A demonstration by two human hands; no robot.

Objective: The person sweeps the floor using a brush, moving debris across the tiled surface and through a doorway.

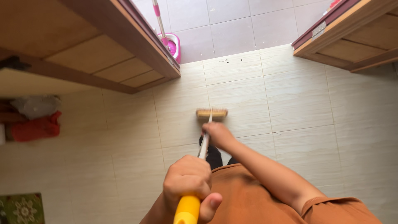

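1. Leftmost, a red cloth (36, 127) lies bundled against the wall, with a patterned mat (21, 208) at the bottom corner.
2. Nearer the middle, the left hand (188, 181) has its grip closed tight round the yellow top of the broom (211, 113), thumb pointing down.
3. Above it, a pink mop bucket (173, 44) stands past the doorway with a mop handle rising from it.
4. Further right, the right hand (218, 135), arm stretched forward, is wrapped closed on the metal shaft; the brush head rests on the tiled floor (298, 99).
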